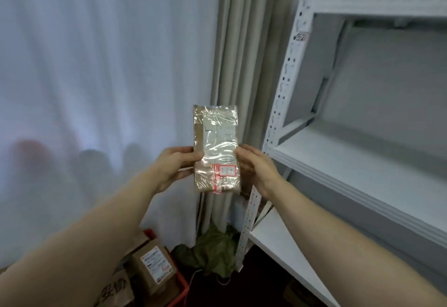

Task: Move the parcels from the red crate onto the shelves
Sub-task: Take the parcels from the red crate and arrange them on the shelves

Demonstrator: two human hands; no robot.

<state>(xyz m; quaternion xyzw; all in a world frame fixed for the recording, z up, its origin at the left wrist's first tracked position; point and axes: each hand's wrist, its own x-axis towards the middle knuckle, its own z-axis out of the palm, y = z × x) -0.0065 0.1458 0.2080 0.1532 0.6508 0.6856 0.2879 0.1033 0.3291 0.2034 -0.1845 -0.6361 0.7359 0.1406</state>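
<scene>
The parcel (216, 149) is a flat brown packet sealed under glossy clear tape. A white shipping label covers its upper half, the print too blurred to read. Near its lower right corner sits a small red-bordered sticker (227, 171) with "3-1-4" written by hand.

The packet is held upright in the air, in front of the beige curtain (242, 41) and just left of the white shelving unit (338, 161). The left hand (177, 164) grips its left edge, thumb lying across the front and fingers curled behind. The right hand (254, 169) grips the right edge, thumb at the rim; its fingers are hidden behind the packet.

A small tag (301, 37) on the shelving's perforated post reads something like "32".

Down at the lower left, the red crate (182, 282) holds more brown parcels. One boxed parcel (154, 265) carries a white printed label with a red mark, too small to read. A cardboard flap (113, 289) beside it shows dark Chinese characters, only partly in view.
</scene>
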